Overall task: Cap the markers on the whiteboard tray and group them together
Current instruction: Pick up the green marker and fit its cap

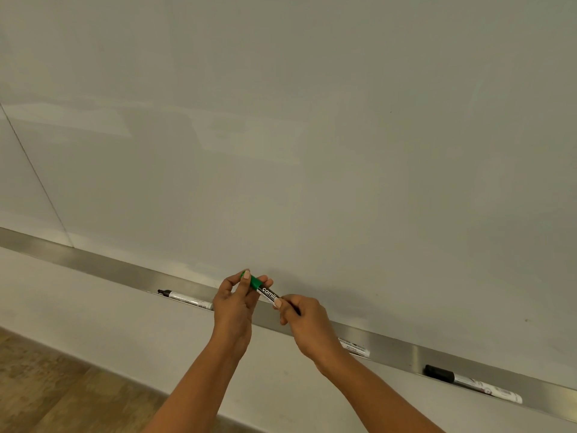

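Observation:
A green marker (268, 293) is held just above the steel whiteboard tray (125, 271). My left hand (234, 303) pinches its green cap (254, 281), which sits on the marker's upper end. My right hand (304, 323) grips the barrel's lower end. An uncapped black marker (185, 298) lies in the tray left of my hands, tip pointing left. A third marker (356, 347) lies in the tray, partly hidden behind my right wrist. A capped black marker (473, 384) rests further right.
The whiteboard (312, 135) fills the view above the tray. A white wall (109, 314) runs below the tray down to a wooden floor (56, 389) at the lower left.

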### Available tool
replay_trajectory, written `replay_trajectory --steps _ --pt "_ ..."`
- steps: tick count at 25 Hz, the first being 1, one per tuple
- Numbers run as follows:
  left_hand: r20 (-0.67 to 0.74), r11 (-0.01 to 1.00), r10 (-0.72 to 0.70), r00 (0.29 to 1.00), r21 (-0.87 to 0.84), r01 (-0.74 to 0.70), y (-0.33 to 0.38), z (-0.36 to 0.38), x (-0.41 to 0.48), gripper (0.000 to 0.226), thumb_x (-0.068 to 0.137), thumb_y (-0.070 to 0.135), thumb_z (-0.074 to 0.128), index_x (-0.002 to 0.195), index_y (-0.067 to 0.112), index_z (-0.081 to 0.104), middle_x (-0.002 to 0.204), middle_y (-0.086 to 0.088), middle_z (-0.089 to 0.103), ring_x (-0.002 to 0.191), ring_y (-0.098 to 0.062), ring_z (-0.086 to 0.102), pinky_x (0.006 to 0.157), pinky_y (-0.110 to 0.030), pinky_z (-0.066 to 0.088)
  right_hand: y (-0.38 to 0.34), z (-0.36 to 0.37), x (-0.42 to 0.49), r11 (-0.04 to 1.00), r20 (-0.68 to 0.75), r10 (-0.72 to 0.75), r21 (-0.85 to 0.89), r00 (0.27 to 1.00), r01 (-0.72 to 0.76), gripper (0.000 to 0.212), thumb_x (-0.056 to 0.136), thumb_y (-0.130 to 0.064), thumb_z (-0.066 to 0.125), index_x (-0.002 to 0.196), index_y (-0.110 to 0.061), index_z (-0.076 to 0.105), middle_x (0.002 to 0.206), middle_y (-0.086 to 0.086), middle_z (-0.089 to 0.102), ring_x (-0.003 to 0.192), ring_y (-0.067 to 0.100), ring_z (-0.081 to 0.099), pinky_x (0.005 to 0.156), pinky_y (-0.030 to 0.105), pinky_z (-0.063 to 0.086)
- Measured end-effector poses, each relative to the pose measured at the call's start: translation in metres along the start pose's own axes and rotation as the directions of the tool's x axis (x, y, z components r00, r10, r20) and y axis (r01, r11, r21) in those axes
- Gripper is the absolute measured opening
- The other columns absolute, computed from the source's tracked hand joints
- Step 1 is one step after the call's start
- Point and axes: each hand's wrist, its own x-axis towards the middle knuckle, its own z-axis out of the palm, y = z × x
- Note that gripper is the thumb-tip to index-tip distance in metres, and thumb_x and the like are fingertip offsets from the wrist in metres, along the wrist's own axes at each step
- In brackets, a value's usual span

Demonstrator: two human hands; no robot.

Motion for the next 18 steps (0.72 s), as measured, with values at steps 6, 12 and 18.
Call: replay_trajectory --steps 6,12,18 --pt "-0.12 0.979 -0.139 0.983 0.133 0.155 -0.005 -0.024 0.007 0.017 0.091 0.012 0.048 0.106 0.008 0.053 0.106 -0.015 0.059 0.104 -0.028 0.055 0.097 -0.039 0.04 0.046 -0.003 0.01 0.961 0.049 -0.051 -0.27 0.997 0.062 0.023 0.094 -0.017 0.041 0.109 -0.013 0.058 0.085 0.002 0.056 0.069 0.012 0.047 0.058 0.017 0.035" --pt "-0.198 0.931 -0.244 0.949 0.226 0.286 -0.022 -0.054 0.011 0.024 0.091 0.013 0.049 0.112 0.002 0.055 0.104 -0.013 0.059 0.104 -0.03 0.054 0.089 -0.039 0.043 0.095 -0.024 0.013 0.844 -0.063 -0.014 -0.536 0.998 -0.022 0.03 0.094 -0.012 0.038 0.121 -0.017 0.05 0.12 0.008 0.057 0.109 0.024 0.049 0.089 0.033 0.041" --pt "-0.196 0.896 -0.272 0.942 0.305 0.323 -0.028 -0.061 0.014 0.014 0.091 0.016 0.049 0.087 0.009 0.061 0.089 -0.008 0.065 0.096 -0.029 0.059 0.071 -0.029 0.047 0.108 -0.022 0.016 0.831 -0.062 -0.006 -0.555 0.998 -0.03 0.03 0.091 -0.014 0.046 0.121 -0.016 0.049 0.125 0.008 0.056 0.113 0.021 0.05 0.095 0.034 0.042"
